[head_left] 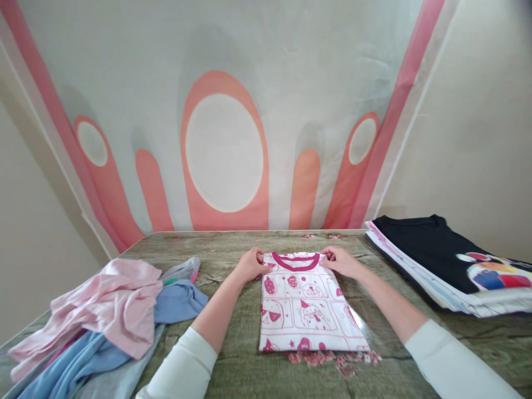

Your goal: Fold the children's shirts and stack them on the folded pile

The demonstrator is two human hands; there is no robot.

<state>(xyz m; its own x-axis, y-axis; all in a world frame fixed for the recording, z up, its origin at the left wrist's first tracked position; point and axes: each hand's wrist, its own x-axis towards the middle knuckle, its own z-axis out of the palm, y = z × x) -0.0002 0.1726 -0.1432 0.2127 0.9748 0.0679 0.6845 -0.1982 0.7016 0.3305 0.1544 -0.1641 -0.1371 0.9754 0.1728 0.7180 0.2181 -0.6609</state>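
A white T-shirt (310,310) with a magenta print and a magenta neckband lies folded into a neat rectangle on the table, its collar at the far end. My left hand (251,265) pinches its far left corner, beside the neckband. At the far right corner, my right hand (341,262) grips the fabric the same way. Some fingertips are hidden behind or under the cloth. The body of the shirt lies flat, its near edge towards me.
A loose heap of pink and blue clothes (120,310) lies on the left. To the right stands a stack of folded shirts (436,260), a black one on top. The wood-patterned table (233,366) meets a wall with a printed backdrop (224,221) behind.
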